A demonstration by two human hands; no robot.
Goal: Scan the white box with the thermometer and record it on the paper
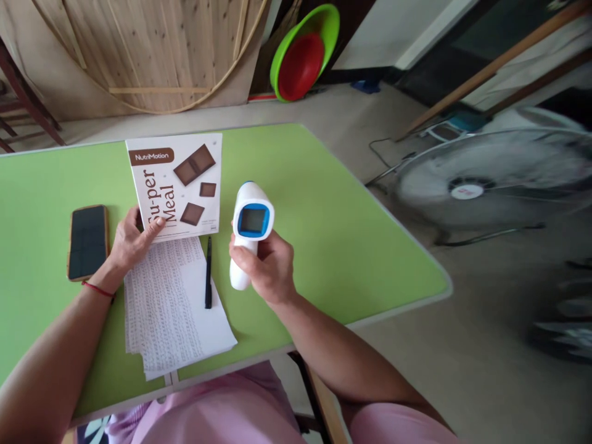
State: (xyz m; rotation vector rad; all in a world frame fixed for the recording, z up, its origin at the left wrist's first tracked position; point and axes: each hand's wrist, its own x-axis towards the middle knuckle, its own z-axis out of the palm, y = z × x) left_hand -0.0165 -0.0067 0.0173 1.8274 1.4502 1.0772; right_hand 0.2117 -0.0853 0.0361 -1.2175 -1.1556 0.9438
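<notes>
My left hand (132, 239) grips the lower left corner of a white box (194, 166) printed "NutriMotion" with pictures of chocolate pieces; the thumb lies on its front. In my right hand (272, 265) is a white infrared thermometer (245, 271), held upright by its handle, its blue-framed grey screen turned toward me. Below the box lie handwritten sheets of paper (178, 308), their top end hidden behind it. A black pen (208, 274) rests on the papers. To the left of my left hand a phone (87, 242) in a brown case lies with its screen dark.
Everything lies on a green table (342, 246) with a pale edge. On the floor to the right stands a large fan (467, 188). Green (330, 31) and red (302, 66) basins lean at the back beside a round wooden board (157, 49).
</notes>
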